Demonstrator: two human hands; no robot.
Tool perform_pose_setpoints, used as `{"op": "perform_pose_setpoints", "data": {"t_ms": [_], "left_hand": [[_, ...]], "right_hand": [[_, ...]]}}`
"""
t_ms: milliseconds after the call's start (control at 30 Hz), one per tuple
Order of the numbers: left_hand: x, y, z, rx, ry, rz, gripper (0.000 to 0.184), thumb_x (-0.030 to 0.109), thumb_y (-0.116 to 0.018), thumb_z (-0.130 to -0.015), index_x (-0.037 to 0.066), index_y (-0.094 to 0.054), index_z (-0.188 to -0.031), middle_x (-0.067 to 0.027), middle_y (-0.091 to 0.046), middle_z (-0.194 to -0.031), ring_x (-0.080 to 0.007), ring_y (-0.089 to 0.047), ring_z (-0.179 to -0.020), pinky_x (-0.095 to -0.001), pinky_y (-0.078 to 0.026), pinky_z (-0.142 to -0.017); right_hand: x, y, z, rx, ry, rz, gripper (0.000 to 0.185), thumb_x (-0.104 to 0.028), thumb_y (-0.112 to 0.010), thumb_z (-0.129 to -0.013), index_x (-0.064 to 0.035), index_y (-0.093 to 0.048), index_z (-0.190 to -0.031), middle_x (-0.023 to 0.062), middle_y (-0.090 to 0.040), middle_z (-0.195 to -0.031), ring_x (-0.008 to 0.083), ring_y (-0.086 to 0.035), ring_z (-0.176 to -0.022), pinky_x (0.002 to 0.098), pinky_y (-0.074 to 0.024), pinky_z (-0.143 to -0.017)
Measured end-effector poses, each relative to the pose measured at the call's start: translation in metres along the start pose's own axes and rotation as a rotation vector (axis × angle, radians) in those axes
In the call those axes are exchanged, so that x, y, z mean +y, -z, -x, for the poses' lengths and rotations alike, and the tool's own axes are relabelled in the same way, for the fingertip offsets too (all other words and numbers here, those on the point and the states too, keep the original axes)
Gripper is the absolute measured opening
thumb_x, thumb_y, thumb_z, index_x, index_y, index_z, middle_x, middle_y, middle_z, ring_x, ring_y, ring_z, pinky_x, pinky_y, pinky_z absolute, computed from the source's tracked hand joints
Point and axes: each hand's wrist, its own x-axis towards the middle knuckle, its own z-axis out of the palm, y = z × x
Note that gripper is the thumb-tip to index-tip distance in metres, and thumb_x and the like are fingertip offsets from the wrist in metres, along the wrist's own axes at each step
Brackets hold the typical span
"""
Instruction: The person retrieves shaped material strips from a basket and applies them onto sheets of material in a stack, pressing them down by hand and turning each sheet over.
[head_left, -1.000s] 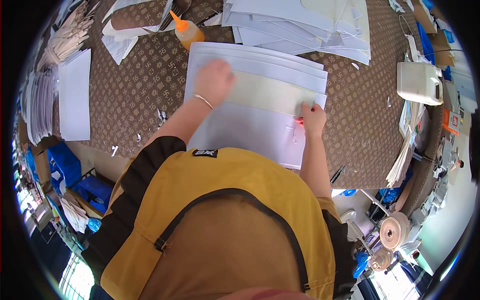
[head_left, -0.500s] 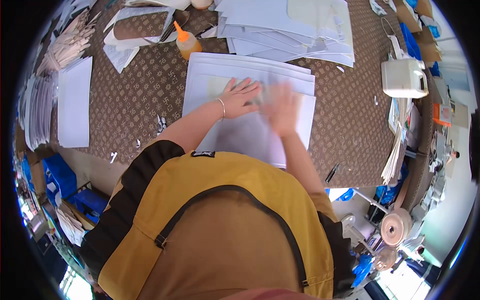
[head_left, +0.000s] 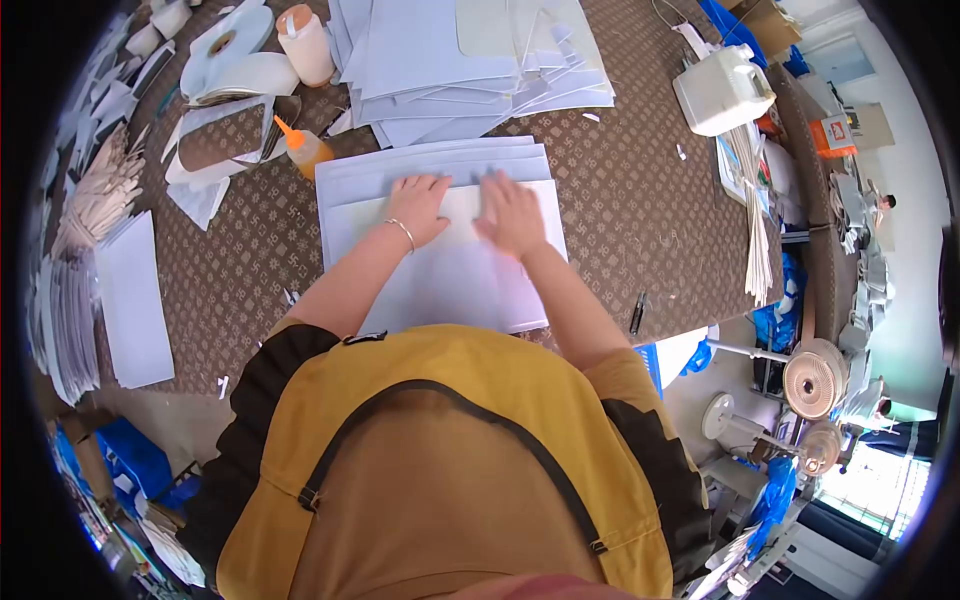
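A small stack of white sheets (head_left: pixel 450 285) lies on the table in front of my body, with the upper edges of the lower sheets showing beyond the top one. My left hand (head_left: pixel 418 208), with a thin bracelet at the wrist, rests flat on the top sheet near its far edge. Beside it, to the right, my right hand (head_left: pixel 513 218) also lies on that sheet with fingers stretched out, slightly blurred. Neither hand holds anything. Past the stack's far left corner stands a glue bottle (head_left: pixel 308 152) with an orange nozzle.
A larger pile of white sheets (head_left: pixel 430 70) lies beyond. A white jug (head_left: pixel 722 92) stands at the right, above a bundle of pale strips (head_left: pixel 757 230). A black pen-like tool (head_left: pixel 638 313) lies near the front edge. More paper stacks (head_left: pixel 135 300) fill the left side.
The view has shifted, so the table's things sit differently in it. My right hand, strongly blurred before, is now clearer. Both hands lie side by side near the top sheet's far edge.
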Motion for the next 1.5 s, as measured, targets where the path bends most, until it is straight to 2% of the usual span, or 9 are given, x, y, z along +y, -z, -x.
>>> {"op": "perform_pose_setpoints", "data": {"t_ms": [100,167,300,567,900,1033,1233,1367,1500], "left_hand": [[0.001,0.012,0.001,-0.012,-0.008,-0.052,0.032,0.029,-0.056,-0.080,0.011,-0.060,-0.105,-0.0068,-0.057,-0.103,-0.0243,-0.051,-0.101,-0.0412,-0.033,-0.090],[-0.005,0.019,0.012,-0.083,-0.012,-0.091,0.022,0.028,-0.056,-0.080,0.011,-0.063,-0.093,-0.0065,-0.059,-0.089,-0.0245,-0.054,-0.092,-0.0408,-0.034,-0.088],[-0.043,0.039,0.058,-0.020,-0.016,-0.087,0.018,0.027,-0.055,-0.081,0.012,-0.065,-0.082,-0.0059,-0.060,-0.076,-0.0246,-0.057,-0.081,-0.0407,-0.035,-0.088],[-0.079,0.102,0.134,0.935,0.363,-0.065,0.014,0.012,-0.061,-0.076,0.007,-0.063,-0.089,-0.0097,-0.062,-0.087,-0.0291,-0.057,-0.085,-0.0419,-0.041,-0.083],[-0.048,-0.033,0.146,0.321,0.479,-0.100,0.047,0.028,-0.058,-0.078,0.011,-0.050,-0.121,-0.0158,-0.043,-0.130,-0.0362,-0.039,-0.120,-0.0529,-0.029,-0.098],[-0.032,-0.067,0.156,0.284,0.479,-0.138,0.052,0.035,-0.051,-0.083,0.013,-0.043,-0.130,-0.0166,-0.030,-0.141,-0.0376,-0.023,-0.131,-0.0558,-0.020,-0.103],[-0.028,-0.056,0.155,0.287,0.473,-0.040,0.051,0.037,-0.049,-0.084,0.013,-0.043,-0.129,-0.0166,-0.030,-0.140,-0.0378,-0.022,-0.131,-0.0568,-0.020,-0.103],[-0.031,-0.056,0.156,0.279,0.446,-0.067,0.051,0.036,-0.049,-0.084,0.012,-0.043,-0.128,-0.0164,-0.030,-0.140,-0.0381,-0.022,-0.131,-0.0565,-0.020,-0.103],[-0.027,-0.057,0.154,0.215,0.389,-0.061,0.052,0.033,-0.049,-0.084,0.012,-0.040,-0.130,-0.0162,-0.027,-0.141,-0.0396,-0.021,-0.131,-0.0571,-0.019,-0.103]], "right_hand": [[0.016,0.038,0.001,0.097,-0.028,0.204,0.048,-0.039,-0.057,-0.081,-0.0239,-0.047,-0.125,0.0060,-0.048,-0.128,0.0267,-0.040,-0.121,0.0484,-0.0245,-0.104],[0.024,0.068,0.000,-0.247,-0.033,0.277,0.029,-0.035,-0.056,-0.081,-0.0214,-0.061,-0.107,0.0067,-0.062,-0.104,0.0281,-0.054,-0.104,0.0450,-0.0360,-0.095],[0.042,0.101,0.018,-0.312,0.039,0.117,0.025,-0.032,-0.050,-0.085,-0.0097,-0.061,-0.085,0.0135,-0.063,-0.081,0.0337,-0.059,-0.078,0.0432,-0.0465,-0.068],[0.073,0.156,0.028,0.025,-0.194,-0.859,0.023,-0.015,-0.056,-0.087,0.0016,-0.063,-0.101,0.0024,-0.063,-0.078,0.0111,-0.053,-0.073,0.0258,-0.0436,-0.067],[0.075,0.147,-0.173,0.594,-0.293,-0.899,0.042,-0.021,-0.053,-0.086,0.0041,-0.051,-0.119,0.0132,-0.061,-0.099,0.0201,-0.056,-0.087,0.0290,-0.0424,-0.081],[0.042,0.127,-0.209,0.360,-0.557,0.067,0.057,-0.021,-0.053,-0.083,-0.0060,-0.034,-0.135,0.0179,-0.049,-0.124,0.0315,-0.051,-0.108,0.0429,-0.0368,-0.093],[0.022,0.031,-0.090,0.590,-0.032,0.072,0.060,-0.025,-0.057,-0.080,-0.0112,-0.035,-0.134,0.0134,-0.035,-0.138,0.0294,-0.032,-0.127,0.0576,-0.0173,-0.103],[-0.018,-0.052,0.073,0.043,-0.050,0.193,0.059,-0.033,-0.054,-0.081,-0.0148,-0.037,-0.134,0.0110,-0.032,-0.141,0.0261,-0.027,-0.131,0.0595,-0.0154,-0.103],[-0.025,-0.042,0.116,0.078,-0.035,0.113,0.057,-0.039,-0.052,-0.083,-0.0154,-0.039,-0.133,0.0121,-0.032,-0.141,0.0272,-0.027,-0.131,0.0587,-0.0148,-0.104]]}}
